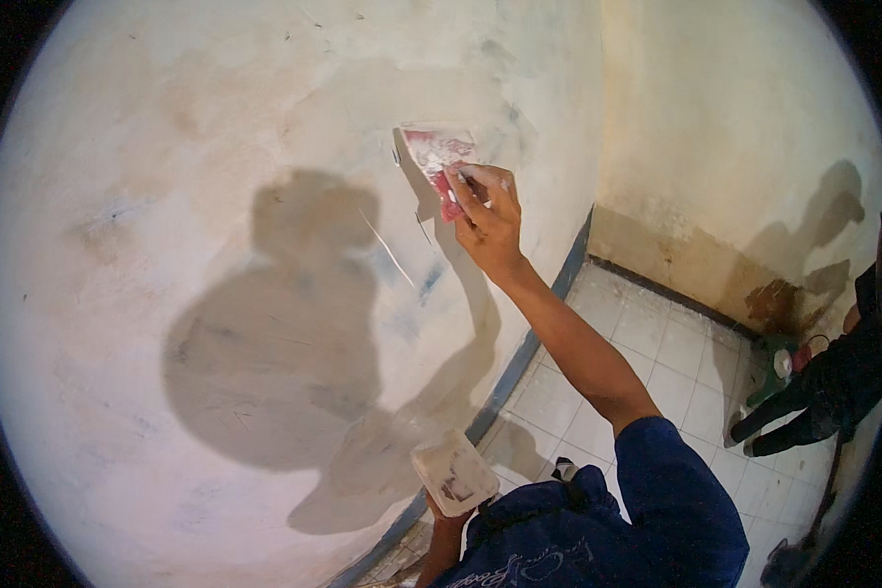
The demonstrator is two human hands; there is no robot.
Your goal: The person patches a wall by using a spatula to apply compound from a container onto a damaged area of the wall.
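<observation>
A pale plastered wall point(216, 196) is curving over a white tiled floor point(657, 363). The right hand point(490, 220) is gripping a red-handled putty knife point(439, 162), pressing its blade against the wall. The left hand point(439, 519), low down and mostly hidden, is holding up a white putty-smeared board point(454, 473); its grip cannot be made out.

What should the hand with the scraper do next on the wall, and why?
Probably drag the scraper down the wall: the right hand presses its putty-smeared blade flat there, and marks show just below. The left hand holds the putty board low.
</observation>
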